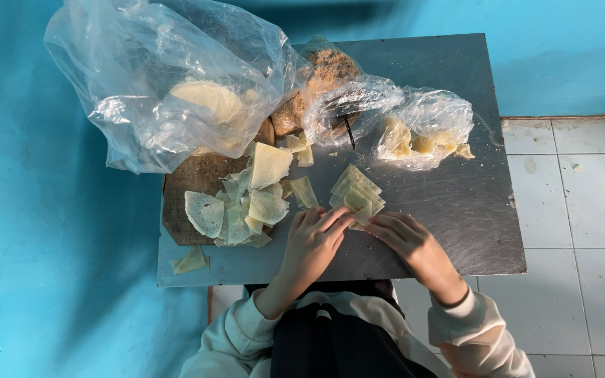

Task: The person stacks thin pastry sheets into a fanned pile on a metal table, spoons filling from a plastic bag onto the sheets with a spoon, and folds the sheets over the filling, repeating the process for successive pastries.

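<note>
The fingers of both hands were bent together over one small pale wrapper piece [360, 218] at the near middle of the metal table [456, 210]. The left hand [313, 241] pressed its fingertips down on it, and the right hand [407, 236] pinched its right edge; what lay under the piece I could not tell. Just beyond the two hands sat one fanned stack of folded wrappers [356, 190], several deep, too overlapped to count. To the left, a loose heap of cut wrapper sheets [246, 203] spread over one wooden board [194, 189], and a single scrap [190, 262] lay apart at the near left corner. Farther off stood three clear plastic bags: a small one on the right [425, 126] holding pale yellow lumps, a middle one [330, 84] holding brown crumbly filling, and a large one on the left [169, 77] holding one round stack of wrappers.
</note>
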